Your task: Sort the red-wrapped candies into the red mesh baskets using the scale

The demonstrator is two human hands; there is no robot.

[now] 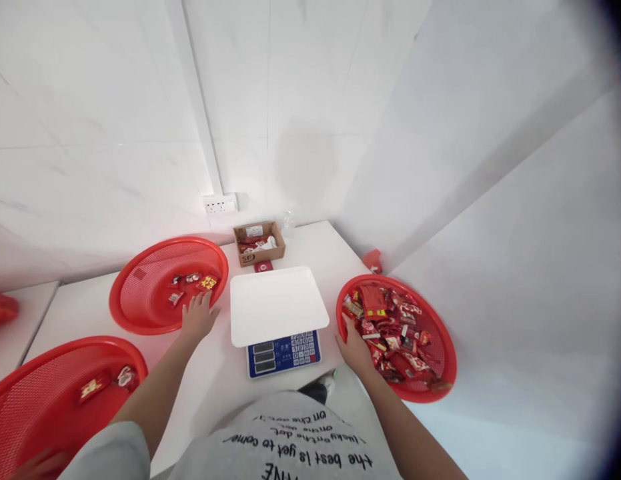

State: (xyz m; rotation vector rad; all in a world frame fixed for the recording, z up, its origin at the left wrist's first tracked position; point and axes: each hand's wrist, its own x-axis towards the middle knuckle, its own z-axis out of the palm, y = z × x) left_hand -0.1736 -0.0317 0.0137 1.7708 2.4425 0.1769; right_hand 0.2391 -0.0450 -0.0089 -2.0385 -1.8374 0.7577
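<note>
My left hand [199, 317] lies over the near rim of a red plastic basket [140, 313], its fingers spread and nothing visibly held. Inside that basket are several small wrapped snack packets [207, 283]. My right hand [355, 347] grips the left rim of another red basket [447, 333], thumb outside and fingers inside. That one holds many red-wrapped snack packets [390, 327] and sits at the table's right edge. Between my hands stands a digital scale [285, 355] with a bare white weighing tray [277, 303] and a blue keypad panel.
A small cardboard box [260, 255] with red packets stands behind the scale, a red packet [263, 267] before it. At lower left is a third red basket [105, 343] with a few packets; a blurred hand-like shape shows there. A wall socket [220, 204] is behind.
</note>
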